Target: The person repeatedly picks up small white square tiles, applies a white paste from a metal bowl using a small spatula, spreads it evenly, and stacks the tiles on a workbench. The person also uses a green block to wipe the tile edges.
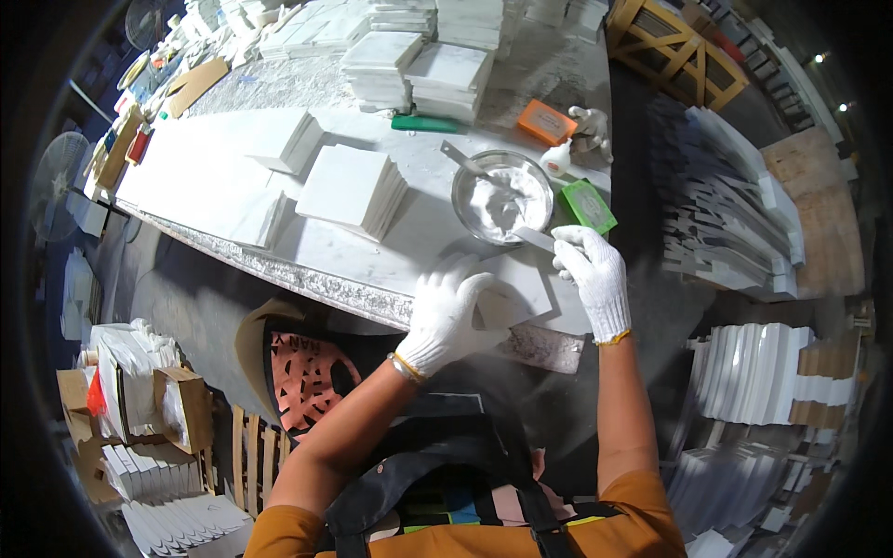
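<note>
In a white knit glove, my left hand (439, 314) lies at the left edge of a white marble tile (523, 282) near the table's front edge. Its fingers are stretched and slightly blurred, the thumb apart from them. My right hand (593, 279), gloved alike, pinches a flat metal putty knife (535, 239) whose blade reaches the near rim of a metal bowl (459, 203). White paste (507, 200) fills much of the bowl. A second metal spatula (459, 158) leans over its far-left rim. The right fingers hide the knife's handle end.
Right of the bowl are a small white bottle (556, 159), a green box (588, 205), an orange box (546, 122) and a crumpled glove (590, 128). Tile stacks (346, 189) stand left and behind. A green strip-like object (431, 123) lies beyond the bowl. Stacked slabs (730, 200) stand right.
</note>
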`<action>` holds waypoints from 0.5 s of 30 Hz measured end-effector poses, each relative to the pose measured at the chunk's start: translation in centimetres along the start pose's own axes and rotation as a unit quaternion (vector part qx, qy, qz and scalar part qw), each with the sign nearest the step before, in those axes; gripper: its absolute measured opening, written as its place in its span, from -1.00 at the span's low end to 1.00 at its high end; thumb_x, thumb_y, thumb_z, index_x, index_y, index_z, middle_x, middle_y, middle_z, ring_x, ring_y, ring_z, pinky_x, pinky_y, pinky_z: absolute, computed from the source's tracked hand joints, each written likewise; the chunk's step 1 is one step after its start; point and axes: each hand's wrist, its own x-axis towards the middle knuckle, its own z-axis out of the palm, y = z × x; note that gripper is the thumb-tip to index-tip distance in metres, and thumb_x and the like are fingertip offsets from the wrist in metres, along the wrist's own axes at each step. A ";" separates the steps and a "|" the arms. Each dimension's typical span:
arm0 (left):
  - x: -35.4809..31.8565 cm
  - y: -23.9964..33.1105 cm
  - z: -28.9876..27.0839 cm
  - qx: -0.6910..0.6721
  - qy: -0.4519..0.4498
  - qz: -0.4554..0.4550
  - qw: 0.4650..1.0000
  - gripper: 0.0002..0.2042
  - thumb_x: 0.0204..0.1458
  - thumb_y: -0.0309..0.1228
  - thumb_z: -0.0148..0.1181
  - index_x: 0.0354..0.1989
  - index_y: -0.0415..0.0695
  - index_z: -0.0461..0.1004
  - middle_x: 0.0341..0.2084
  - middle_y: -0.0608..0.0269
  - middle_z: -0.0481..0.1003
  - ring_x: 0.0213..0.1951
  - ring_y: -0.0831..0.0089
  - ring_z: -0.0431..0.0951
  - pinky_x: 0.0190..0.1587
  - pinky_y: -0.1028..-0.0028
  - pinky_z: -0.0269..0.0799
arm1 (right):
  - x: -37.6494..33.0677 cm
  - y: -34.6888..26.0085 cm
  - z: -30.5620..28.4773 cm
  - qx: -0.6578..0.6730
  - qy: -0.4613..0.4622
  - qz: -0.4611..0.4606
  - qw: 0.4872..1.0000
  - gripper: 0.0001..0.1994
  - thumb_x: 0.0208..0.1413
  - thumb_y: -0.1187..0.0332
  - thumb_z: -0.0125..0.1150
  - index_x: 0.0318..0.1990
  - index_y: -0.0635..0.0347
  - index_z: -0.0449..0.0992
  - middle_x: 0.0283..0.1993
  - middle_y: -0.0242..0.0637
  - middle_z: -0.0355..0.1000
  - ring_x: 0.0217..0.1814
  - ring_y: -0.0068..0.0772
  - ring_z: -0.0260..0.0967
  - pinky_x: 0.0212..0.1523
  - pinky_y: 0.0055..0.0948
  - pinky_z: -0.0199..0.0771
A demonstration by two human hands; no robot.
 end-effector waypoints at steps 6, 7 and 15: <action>-0.7 -1.5 -0.1 -0.004 0.016 0.007 1.000 -0.24 -0.39 -0.09 0.57 0.08 -0.06 0.43 0.20 -0.06 0.32 0.31 -0.08 0.24 0.27 -0.02 0.18 | 2.7 0.3 1.5 0.013 -0.007 0.031 0.999 -0.78 0.23 0.39 0.21 -0.04 0.27 0.58 -0.38 -0.38 0.52 -0.47 -0.72 0.35 -0.44 -0.65 0.35; -0.7 -1.5 0.0 -0.009 0.015 0.006 1.000 -0.24 -0.39 -0.08 0.58 0.08 -0.06 0.43 0.21 -0.06 0.32 0.32 -0.08 0.23 0.28 -0.02 0.18 | 2.8 0.0 1.5 0.010 -0.005 0.036 0.999 -0.78 0.23 0.38 0.21 -0.04 0.27 0.58 -0.39 -0.38 0.52 -0.47 -0.73 0.35 -0.44 -0.66 0.35; -0.8 -1.8 0.0 -0.013 0.020 0.012 1.000 -0.24 -0.40 -0.10 0.59 0.08 -0.07 0.43 0.22 -0.05 0.32 0.32 -0.08 0.23 0.32 -0.02 0.15 | 3.3 -0.1 1.8 0.043 -0.018 0.086 0.995 -0.78 0.23 0.39 0.22 -0.04 0.29 0.57 -0.40 -0.38 0.51 -0.50 -0.73 0.33 -0.47 -0.68 0.31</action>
